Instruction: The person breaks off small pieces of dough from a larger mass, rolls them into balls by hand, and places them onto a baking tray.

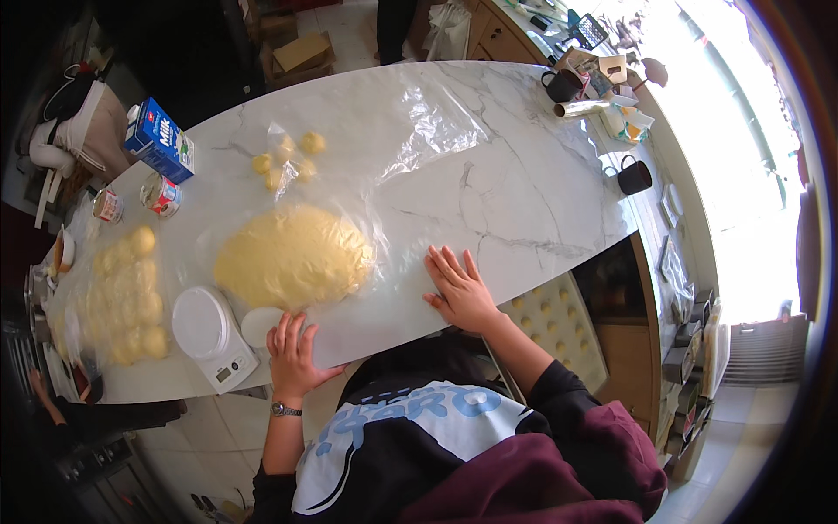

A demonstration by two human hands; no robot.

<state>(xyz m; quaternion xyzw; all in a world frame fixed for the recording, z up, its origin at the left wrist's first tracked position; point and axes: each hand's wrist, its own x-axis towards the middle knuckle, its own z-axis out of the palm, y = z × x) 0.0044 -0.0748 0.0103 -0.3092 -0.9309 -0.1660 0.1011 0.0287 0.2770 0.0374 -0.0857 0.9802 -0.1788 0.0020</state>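
Observation:
My left hand (295, 356) rests at the front edge of the marble counter with fingers spread, next to a flat white disc-like piece (259, 327); whether the fingertips touch it I cannot tell. Flat on the bare marble to the right lies my right hand (461, 290), open and holding nothing. Ahead of my left hand a large yellow mass of dough (292, 253) lies under clear plastic film. A white kitchen scale (205, 332) stands left of that hand. Farther left, rows of dough balls (131, 293) sit under plastic, and several small dough pieces (305, 169) lie beyond the big dough.
A blue milk carton (159, 144) and two cans (161, 196) stand at the far left. Dark mugs (635, 177) are along the right side. Below the counter at right is a tray of small dough rounds (559, 327). A co-worker's arm (45, 397) shows at the left rim.

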